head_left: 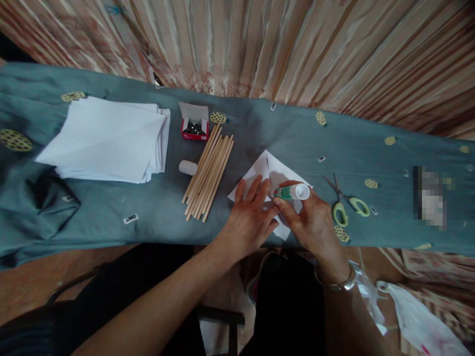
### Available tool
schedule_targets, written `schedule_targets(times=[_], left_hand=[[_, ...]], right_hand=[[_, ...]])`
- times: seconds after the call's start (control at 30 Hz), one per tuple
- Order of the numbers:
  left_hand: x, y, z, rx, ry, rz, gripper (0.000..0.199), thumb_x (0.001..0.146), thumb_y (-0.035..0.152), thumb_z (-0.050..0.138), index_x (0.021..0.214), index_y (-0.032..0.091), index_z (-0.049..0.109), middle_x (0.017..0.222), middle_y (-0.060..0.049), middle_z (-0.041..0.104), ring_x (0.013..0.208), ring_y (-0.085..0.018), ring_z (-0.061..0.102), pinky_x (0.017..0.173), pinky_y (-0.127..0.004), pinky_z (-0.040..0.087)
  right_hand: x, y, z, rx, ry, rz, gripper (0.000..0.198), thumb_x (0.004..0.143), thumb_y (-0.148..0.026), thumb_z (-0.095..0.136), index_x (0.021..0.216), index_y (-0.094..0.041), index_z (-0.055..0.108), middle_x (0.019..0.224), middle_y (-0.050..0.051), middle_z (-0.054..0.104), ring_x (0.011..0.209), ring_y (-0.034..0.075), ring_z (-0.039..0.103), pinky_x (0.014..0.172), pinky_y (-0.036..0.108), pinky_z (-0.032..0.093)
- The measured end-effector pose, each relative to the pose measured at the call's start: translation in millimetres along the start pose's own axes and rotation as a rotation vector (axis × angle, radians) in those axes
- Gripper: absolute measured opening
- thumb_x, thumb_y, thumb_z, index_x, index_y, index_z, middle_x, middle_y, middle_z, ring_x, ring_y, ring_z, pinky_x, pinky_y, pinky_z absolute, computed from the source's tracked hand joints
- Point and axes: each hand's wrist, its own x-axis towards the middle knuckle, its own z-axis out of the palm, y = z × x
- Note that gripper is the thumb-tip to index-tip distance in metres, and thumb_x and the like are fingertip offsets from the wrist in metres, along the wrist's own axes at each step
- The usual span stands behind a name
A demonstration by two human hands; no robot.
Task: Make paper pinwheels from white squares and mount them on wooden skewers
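A folded piece of white paper (pixel 284 165) lies on the cloth-covered table, with creases and pointed flaps meeting near its middle. My left hand (pixel 249 217) rests flat on its left side, fingers spread. In my right hand (pixel 313 217) is a green-and-white glue stick (pixel 287 192), gripped and tilted low over the middle of the paper. The tip is hidden, so I cannot tell whether it touches. A white cap (pixel 188 167) lies on its side to the left, touching or close to a bundle of wooden sticks (pixel 210 173).
Scissors (pixel 341 198) with green handles lie partly spread to the right. A stack of white paper (pixel 111 138) sits at the left. An opened red box (pixel 195 129) holds small metal pieces. A blurred patch (pixel 432 198) covers something at far right. Behind hangs a curtain (pixel 237 44).
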Motion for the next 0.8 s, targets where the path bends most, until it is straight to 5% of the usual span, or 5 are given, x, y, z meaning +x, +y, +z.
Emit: schedule_targets(times=[0.23,0.33,0.53,0.7,0.8], left_hand=[[0,0,-2,-0.003,0.0,0.004,0.027,0.083,0.028,0.06,0.109,0.019,0.063,0.146,-0.017,0.038,0.139,-0.036,0.026,0.11,-0.062,0.018],[1,0,-2,-0.004,-0.003,-0.003,0.032,0.083,0.029,0.061,0.114,0.021,0.061,0.145,-0.017,0.039,0.139,-0.036,0.026,0.11,-0.062,0.018],[1,3,0,-0.008,0.013,0.002,0.04,0.081,0.031,0.063,0.12,0.025,0.058,0.146,-0.014,0.038,0.14,-0.035,0.023,0.11,-0.062,0.018],[3,-12,-28,0.048,0.073,0.03,0.043,0.087,0.032,0.054,0.128,0.021,0.051,0.142,-0.013,0.045,0.136,-0.028,0.033,0.112,-0.053,0.021],[-1,-41,-60,0.136,0.231,-0.129,0.039,0.085,0.019,0.05,0.124,0.019,0.055,0.131,-0.012,0.054,0.124,-0.027,0.045,0.105,-0.047,0.033]], right_hand=[[-2,-1,1,-0.001,0.015,0.034,0.025,0.086,-0.036,0.056,0.104,-0.02,0.061,0.1,0.009,0.068,0.095,0.026,0.063,0.084,0.041,0.051],[-3,0,4,0.08,0.151,0.123,0.027,0.084,-0.036,0.061,0.105,-0.02,0.062,0.104,0.008,0.068,0.1,0.025,0.062,0.09,0.043,0.048],[6,15,3,0.895,0.483,0.427,0.018,0.071,-0.029,0.076,0.085,-0.022,0.069,0.086,-0.002,0.07,0.08,0.013,0.065,0.082,0.031,0.052],[10,21,-2,1.333,0.458,0.649,0.017,0.062,-0.025,0.082,0.071,-0.018,0.069,0.076,-0.003,0.071,0.07,0.008,0.065,0.067,0.019,0.055],[9,22,-2,1.413,0.426,0.7,0.02,0.06,-0.025,0.084,0.07,-0.017,0.068,0.075,-0.003,0.071,0.073,0.009,0.067,0.071,0.02,0.058]])
